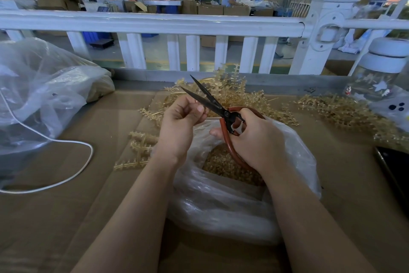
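Observation:
My right hand [254, 140] grips the red handles of black-bladed scissors [205, 98], whose blades stand apart and point up and to the left. My left hand [183, 120] is curled just left of the blades, fingertips pinched together near them; whatever it pinches is too small to make out. Both hands hover over an open clear plastic bag [221, 202] holding several small tan plastic pieces [221, 162]. A pile of tan plastic sprues [232, 93] lies behind the hands, and more sprues [139, 149] lie to the left.
Brown cardboard [66, 217] covers the table. A large clear bag [44, 91] and a white cable [73, 142] lie left. A glass jar with white lid [380, 69] and more sprues [340, 111] are right, a dark phone [394, 171] at the right edge. A white railing [155, 23] runs behind.

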Tool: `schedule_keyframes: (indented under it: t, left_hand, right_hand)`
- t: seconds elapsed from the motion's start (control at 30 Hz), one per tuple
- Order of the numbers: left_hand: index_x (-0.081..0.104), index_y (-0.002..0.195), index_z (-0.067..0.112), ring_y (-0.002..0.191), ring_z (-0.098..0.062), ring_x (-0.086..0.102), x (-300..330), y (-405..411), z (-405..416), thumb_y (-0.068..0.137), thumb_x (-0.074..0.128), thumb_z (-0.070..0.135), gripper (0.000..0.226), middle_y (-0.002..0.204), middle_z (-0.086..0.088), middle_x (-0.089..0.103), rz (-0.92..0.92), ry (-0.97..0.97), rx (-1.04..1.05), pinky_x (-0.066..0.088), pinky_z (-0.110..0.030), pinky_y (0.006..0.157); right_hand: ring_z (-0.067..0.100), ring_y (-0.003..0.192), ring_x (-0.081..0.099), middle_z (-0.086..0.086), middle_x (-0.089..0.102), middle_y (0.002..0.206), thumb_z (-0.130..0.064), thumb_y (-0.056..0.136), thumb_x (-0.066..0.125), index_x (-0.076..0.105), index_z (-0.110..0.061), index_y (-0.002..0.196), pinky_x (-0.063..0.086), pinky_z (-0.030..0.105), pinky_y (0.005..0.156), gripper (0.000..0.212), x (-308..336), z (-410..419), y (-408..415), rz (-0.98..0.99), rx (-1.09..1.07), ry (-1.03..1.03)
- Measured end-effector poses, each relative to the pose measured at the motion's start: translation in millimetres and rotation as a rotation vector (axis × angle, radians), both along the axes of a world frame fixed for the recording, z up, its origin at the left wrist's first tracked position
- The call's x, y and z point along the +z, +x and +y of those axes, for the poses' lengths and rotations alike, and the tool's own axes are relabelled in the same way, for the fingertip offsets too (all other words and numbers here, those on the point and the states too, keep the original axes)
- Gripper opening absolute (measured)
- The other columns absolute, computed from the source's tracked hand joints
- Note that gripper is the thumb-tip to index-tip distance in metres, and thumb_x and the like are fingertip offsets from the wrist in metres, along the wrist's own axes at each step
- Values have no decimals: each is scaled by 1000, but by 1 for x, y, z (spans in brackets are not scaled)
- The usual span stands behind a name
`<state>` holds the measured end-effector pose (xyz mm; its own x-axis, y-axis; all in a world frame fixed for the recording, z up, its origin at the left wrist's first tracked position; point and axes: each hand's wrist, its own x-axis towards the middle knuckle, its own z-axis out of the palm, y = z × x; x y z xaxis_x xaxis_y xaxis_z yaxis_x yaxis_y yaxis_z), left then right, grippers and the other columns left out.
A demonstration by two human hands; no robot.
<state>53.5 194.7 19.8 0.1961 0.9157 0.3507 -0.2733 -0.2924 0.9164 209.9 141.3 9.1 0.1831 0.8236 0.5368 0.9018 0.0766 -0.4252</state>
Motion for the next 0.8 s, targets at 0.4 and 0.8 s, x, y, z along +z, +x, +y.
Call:
schedule_keyframes:
  t: [0.4,0.8]
  left_hand:
    - [53,83,5,68,-7,51,0,1,1,97,45,-9,22,70,2,53,19,38,-23,47,-18,71]
    - [53,81,12,71,-8,52,-2,1,1,98,42,-10,30,72,3,55,-53,17,-98,46,-21,75]
  right_hand:
    - [3,65,59,-15,63,71,-96,65,36,63,-26,87,52,25,58,78,-1,0,1,0,-10,32]
    - [2,62,58,-14,62,67,-93,65,43,67,-25,88,49,20,55,75,-1,-1,1,59,26,8]
